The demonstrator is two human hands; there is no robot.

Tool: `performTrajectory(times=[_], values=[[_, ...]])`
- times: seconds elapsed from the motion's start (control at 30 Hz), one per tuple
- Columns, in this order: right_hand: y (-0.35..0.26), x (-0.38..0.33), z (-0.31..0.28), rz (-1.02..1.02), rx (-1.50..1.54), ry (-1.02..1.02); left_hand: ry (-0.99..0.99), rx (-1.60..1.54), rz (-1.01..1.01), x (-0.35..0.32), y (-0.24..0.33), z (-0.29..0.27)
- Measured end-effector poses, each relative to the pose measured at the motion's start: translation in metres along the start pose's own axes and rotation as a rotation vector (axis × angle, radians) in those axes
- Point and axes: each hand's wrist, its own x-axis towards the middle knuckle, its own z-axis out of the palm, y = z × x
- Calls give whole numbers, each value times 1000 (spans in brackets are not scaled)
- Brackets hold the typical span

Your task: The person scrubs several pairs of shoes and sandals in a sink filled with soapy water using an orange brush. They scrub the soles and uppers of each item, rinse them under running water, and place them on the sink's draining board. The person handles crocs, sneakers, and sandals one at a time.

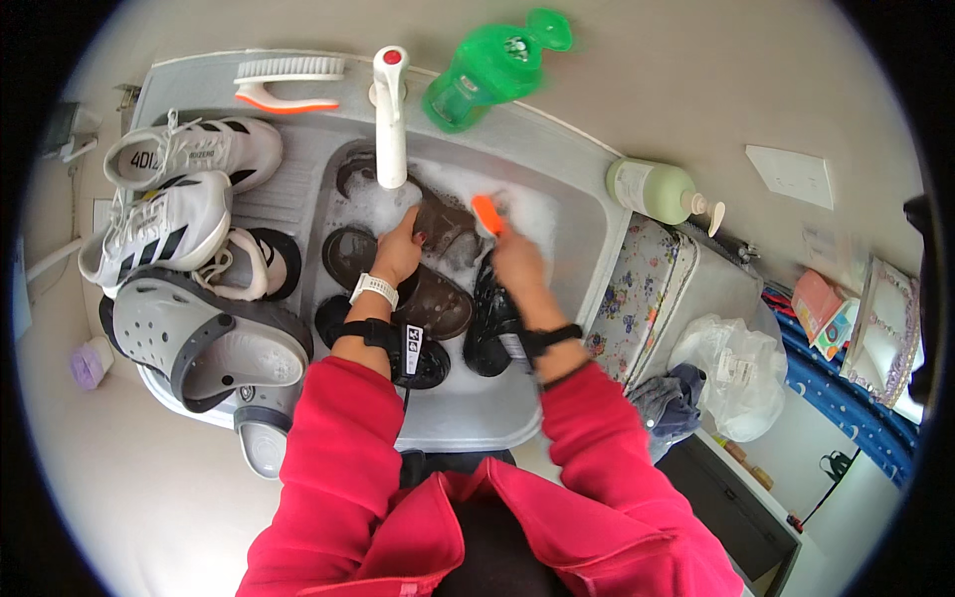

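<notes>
In the sudsy grey sink (587,229), my left hand (400,257) is closed on a wet brown clog (448,237) below the white tap (391,139). My right hand (520,264) grips a scrubbing brush (486,213) with an orange end, held against or just over the clog's right side; motion blurs this hand, and its palm hides the rest of the handle. Other brown clogs (438,303) lie near my left wrist. A black shoe (485,328) sits under my right hand, and another black shoe (426,366) is partly covered by my left forearm.
White sneakers (169,234) and grey clogs (209,333) are piled on the left drainboard. Along the back rim are a white-bristled brush (288,82) and a green bottle (487,75). A pale green pump bottle (647,189) stands right, beside a flower-patterned covered appliance (632,298).
</notes>
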Motion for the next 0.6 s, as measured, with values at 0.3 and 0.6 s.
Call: performTrajectory(times=[0.3,0.6], values=[[-19,-3,33,-52,331,168,33,7,-157,18,1,6],[-27,-4,46,69,388,110,-27,-54,-183,32,-21,11]])
